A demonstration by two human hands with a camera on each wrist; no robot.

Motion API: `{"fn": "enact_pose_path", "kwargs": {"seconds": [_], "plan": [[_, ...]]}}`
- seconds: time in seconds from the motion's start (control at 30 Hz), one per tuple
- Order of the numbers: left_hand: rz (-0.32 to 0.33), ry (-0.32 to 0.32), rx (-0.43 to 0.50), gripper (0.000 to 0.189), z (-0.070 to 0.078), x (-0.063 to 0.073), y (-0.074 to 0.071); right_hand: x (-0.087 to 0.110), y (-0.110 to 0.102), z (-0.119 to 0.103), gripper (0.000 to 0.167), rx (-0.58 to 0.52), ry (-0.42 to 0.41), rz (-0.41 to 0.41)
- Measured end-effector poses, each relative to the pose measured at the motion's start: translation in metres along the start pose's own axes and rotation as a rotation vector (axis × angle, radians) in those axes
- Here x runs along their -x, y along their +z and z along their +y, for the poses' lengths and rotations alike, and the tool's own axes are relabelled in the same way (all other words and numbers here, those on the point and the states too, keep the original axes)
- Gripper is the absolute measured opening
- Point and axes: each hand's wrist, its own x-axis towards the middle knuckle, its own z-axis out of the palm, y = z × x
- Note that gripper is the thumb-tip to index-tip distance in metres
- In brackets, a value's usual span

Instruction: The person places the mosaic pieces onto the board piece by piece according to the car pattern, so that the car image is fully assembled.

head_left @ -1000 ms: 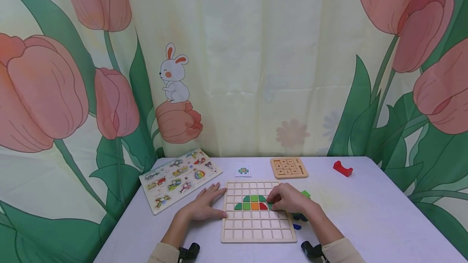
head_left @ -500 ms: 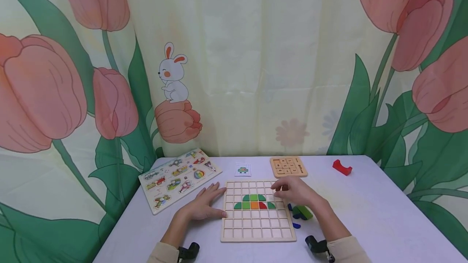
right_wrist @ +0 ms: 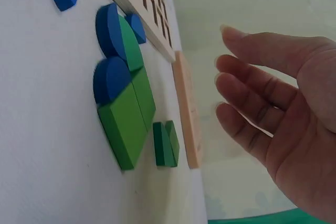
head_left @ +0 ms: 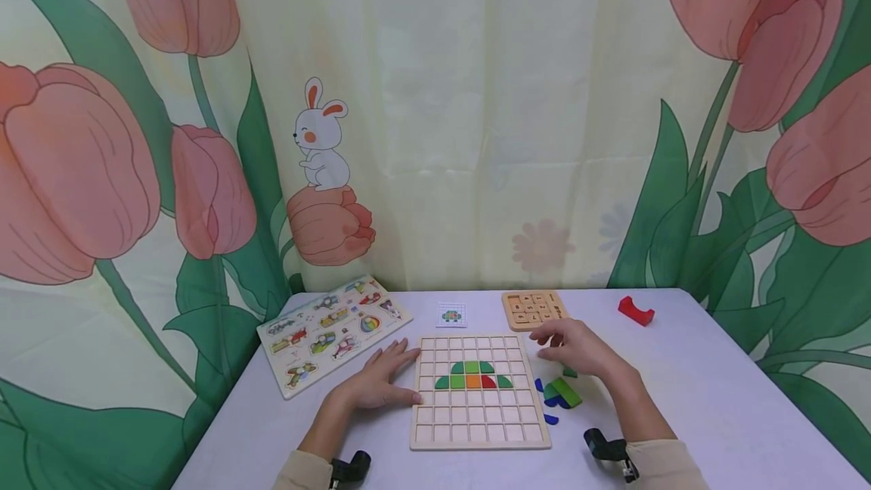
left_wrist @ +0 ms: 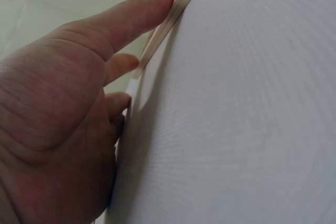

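A wooden grid board [head_left: 479, 435] lies on the table with green, orange and red blocks set in two rows near its middle. My left hand [head_left: 382, 380] rests at the board's left edge, thumb and fingertips touching the frame, as the left wrist view also shows. Off the board's upper right corner hovers my right hand [head_left: 578, 346], its fingers loosely bent with nothing between them. Below it lie loose blocks: a light green block [head_left: 566, 392], a blue quarter-round block [right_wrist: 112, 81] and a dark green block [right_wrist: 163, 144], among others.
A picture puzzle board [head_left: 333, 335] lies at the left. Behind the grid are a small pattern card [head_left: 451, 315] and a wooden number puzzle [head_left: 534, 310]. A red curved block [head_left: 636, 311] sits at the far right, before a curtain [head_left: 435, 134].
My right hand has left a green block in the grid's right side and moved rightward, off the board. The loose blocks show more fully. My left hand stays put.
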Motion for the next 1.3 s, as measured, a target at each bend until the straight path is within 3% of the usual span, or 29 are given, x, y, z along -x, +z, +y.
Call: {"fn": "enact_pose_path", "kwargs": {"seconds": [0.43,0.9,1.3], "plan": [[-0.01,-0.007,-0.009,0.096,0.0,0.0,0.0,0.009,-0.022,0.023,0.028,0.057,0.081,-0.12],[-0.006,0.001,-0.02,0.095,0.0,0.0,0.0,0.01,-0.023,0.034,0.026,0.099,0.16,-0.144],[-0.001,0.001,-0.011,0.094,0.0,0.001,0.001,0.007,-0.02,0.038,0.024,0.114,0.156,-0.16]]}}
